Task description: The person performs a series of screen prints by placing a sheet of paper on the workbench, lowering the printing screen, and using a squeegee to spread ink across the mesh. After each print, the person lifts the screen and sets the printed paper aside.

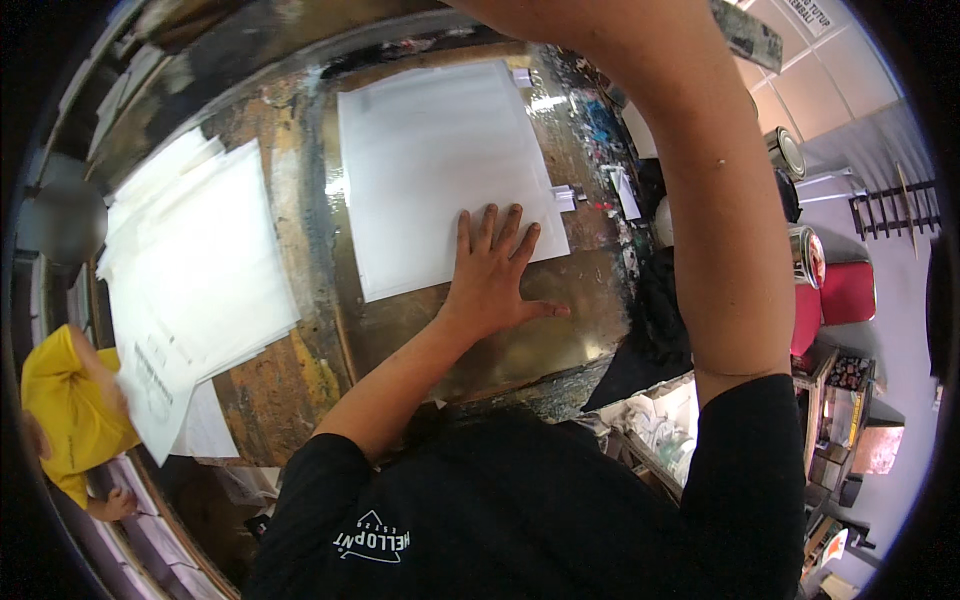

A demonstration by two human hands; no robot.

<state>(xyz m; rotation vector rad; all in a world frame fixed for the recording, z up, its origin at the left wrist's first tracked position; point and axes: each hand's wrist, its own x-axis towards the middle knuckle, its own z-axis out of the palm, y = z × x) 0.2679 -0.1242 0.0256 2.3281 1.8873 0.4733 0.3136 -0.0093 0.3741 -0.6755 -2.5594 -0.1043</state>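
My left hand (495, 270) lies flat with its fingers spread, palm down. The fingers press the lower right corner of a large white sheet (440, 160). The heel and thumb rest on the shiny brass-coloured plate (520, 350) under the sheet. The hand holds nothing. My right forearm (700, 200) rises from the lower right and leaves the picture at the top edge, so my right hand is out of sight.
A loose stack of white sheets (200, 260) lies on the stained worktable (290, 380) to the left. A person in a yellow top (70, 410) is at the far left. Small white tabs (565, 197) sit by the sheet's right edge. Paint tins (805, 255) and a red stool (850, 290) stand at right.
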